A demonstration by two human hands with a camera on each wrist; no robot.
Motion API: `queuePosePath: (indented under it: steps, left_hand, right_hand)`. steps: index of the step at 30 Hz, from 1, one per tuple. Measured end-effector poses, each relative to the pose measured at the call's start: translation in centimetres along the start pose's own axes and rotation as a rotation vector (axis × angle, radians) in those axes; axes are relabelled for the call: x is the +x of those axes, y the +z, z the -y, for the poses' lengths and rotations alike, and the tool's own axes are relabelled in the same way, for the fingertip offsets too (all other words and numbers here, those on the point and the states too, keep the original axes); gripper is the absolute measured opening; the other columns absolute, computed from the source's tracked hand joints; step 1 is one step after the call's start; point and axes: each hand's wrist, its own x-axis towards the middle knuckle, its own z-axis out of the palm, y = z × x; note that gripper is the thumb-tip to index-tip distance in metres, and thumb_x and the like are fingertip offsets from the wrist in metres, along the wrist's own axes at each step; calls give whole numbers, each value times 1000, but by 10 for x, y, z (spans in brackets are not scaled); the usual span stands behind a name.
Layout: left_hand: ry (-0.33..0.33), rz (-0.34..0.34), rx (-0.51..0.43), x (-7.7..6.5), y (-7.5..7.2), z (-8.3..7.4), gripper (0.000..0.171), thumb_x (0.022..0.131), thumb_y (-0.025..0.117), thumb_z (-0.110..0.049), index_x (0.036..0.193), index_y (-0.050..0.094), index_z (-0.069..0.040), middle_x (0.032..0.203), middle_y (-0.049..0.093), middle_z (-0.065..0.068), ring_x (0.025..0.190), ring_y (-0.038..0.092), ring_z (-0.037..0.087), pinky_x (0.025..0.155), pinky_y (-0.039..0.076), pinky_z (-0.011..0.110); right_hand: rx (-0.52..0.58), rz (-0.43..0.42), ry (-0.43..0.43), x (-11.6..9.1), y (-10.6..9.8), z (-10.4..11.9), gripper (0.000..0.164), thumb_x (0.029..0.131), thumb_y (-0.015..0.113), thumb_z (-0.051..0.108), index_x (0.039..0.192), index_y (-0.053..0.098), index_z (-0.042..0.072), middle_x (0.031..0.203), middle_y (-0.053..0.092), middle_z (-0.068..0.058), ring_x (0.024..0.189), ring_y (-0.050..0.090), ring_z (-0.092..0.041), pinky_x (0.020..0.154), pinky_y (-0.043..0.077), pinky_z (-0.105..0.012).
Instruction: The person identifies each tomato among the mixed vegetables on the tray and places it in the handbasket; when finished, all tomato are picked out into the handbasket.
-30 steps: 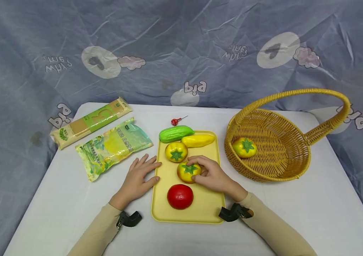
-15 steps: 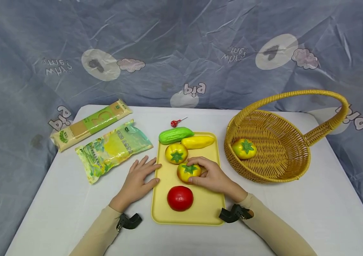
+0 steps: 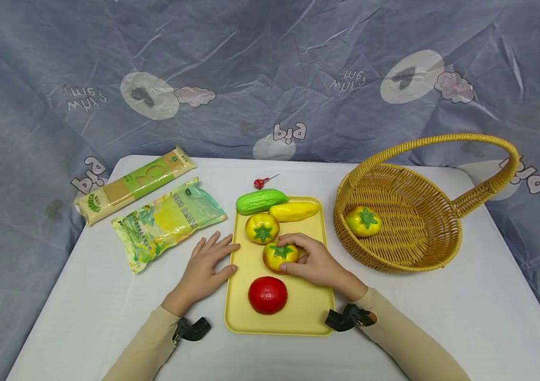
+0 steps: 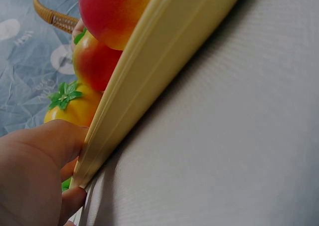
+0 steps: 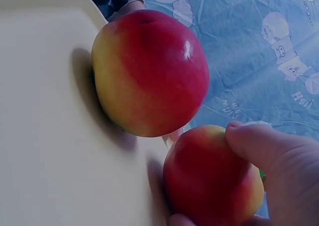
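Note:
My right hand point(image 3: 314, 260) holds a yellow-and-red toy tomato point(image 3: 274, 259) with a green leafy top, thumb on the near side and fingers on the far side. In the right wrist view this tomato point(image 5: 209, 181) sits low over the tray. At the left rim of the pale yellow tray point(image 3: 250, 320), my left hand point(image 3: 203, 272) lies with fingers spread, thumb and index tips touching the edge. Another toy tomato point(image 3: 256, 223) is just behind the held one. Nearer me is a large round red fruit point(image 3: 267, 295), its side yellowish in the right wrist view.
A green bumpy gourd point(image 3: 261, 201) and a yellow elongated fruit point(image 3: 294, 211) lie at the tray's far end, a lollipop point(image 3: 260, 183) beyond. Right of the tray stands a handled wicker basket point(image 3: 408, 254) holding a third tomato point(image 3: 360, 225). Two food packets point(image 3: 170, 222) lie on the left.

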Motion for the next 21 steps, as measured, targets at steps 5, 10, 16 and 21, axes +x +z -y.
queuePosePath:
  steps: [5, 10, 16, 21]
  left_hand:
    - [3, -3, -4, -1, 0, 0, 47, 92, 72, -28, 137, 66, -16, 155, 53, 10, 153, 32, 42, 124, 15, 66]
    - [2, -4, -9, -1, 0, 0, 47, 92, 72, -28, 137, 66, -16, 155, 53, 11, 153, 32, 42, 124, 15, 66]
    - [1, -6, 0, 0, 0, 0, 46, 92, 72, -28, 136, 66, -16, 155, 53, 11, 153, 32, 41, 124, 15, 66]
    - [0, -7, -1, 0, 0, 0, 46, 92, 72, -28, 136, 66, -16, 155, 53, 10, 153, 32, 41, 124, 15, 66]
  right_hand:
    - [4, 6, -3, -1, 0, 0, 41, 83, 84, 9, 121, 67, 10, 137, 62, -16, 108, 60, -11, 68, 61, -26]
    - [6, 14, -3, -1, -1, -2, 41, 83, 84, 8, 121, 68, 8, 137, 62, -17, 111, 60, -11, 69, 61, -26]
    - [-5, 27, -2, 0, -4, 0, 41, 83, 84, 9, 121, 68, 8, 139, 61, -16, 118, 60, -22, 71, 61, -26]
    - [-27, 18, -5, -2, -11, 8, 41, 82, 85, 10, 121, 69, 9, 140, 61, -17, 123, 59, -27, 73, 61, -25]
